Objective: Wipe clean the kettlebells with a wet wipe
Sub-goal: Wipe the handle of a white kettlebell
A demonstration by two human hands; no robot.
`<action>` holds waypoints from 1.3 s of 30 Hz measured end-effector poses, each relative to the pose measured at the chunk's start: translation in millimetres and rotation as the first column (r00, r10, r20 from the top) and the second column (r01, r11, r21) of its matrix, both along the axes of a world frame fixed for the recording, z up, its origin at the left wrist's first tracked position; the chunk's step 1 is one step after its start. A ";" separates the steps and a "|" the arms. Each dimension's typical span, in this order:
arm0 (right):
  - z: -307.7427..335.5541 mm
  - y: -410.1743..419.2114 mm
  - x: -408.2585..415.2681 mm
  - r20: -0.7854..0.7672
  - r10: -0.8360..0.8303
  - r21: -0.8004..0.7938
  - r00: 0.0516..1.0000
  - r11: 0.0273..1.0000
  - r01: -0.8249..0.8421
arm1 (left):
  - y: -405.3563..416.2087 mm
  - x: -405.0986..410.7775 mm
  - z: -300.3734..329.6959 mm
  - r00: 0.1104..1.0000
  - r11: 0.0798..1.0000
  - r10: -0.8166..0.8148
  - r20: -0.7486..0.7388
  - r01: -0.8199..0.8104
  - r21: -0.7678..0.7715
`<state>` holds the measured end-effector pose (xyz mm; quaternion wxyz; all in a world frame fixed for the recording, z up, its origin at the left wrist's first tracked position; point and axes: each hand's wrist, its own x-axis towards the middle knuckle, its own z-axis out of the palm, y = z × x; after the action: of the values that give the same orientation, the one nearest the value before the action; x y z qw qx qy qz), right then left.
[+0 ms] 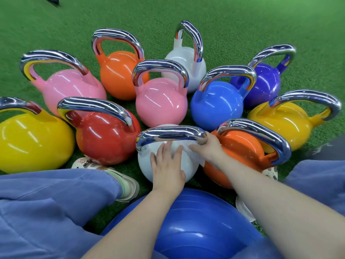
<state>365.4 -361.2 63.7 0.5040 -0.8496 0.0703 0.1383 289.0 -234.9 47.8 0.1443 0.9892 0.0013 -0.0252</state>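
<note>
Near white kettlebell: stands on the green turf at lower centre of the frame, chrome handle across its top.
Left hand: lies flat on the front of that white bell, fingers spread and released, grasping nothing.
Right hand: sits just under the right end of the chrome handle, fingers curled onto the wet wipe.
Wet wipe: white, pressed against the bell's upper right shoulder; its edge hangs below the right hand.
Other kettlebells: fan out around the white one; red to its left, orange touching it on the right, pink and blue behind.
Blue exercise ball: fills bottom centre, under both forearms.
Legs: blue trousers at lower left and lower right.
</note>
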 end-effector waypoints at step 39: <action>33.0 -18.1 17.6 -0.254 0.045 0.448 0.966 0.891 0.077 | -9.4 67.0 79.4 0.861 0.837 -0.484 0.158 0.403 0.370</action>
<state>383.0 -379.3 96.8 0.6763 -0.6823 0.1079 0.2558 356.1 -244.3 127.2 -0.0311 0.9673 -0.2435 0.0645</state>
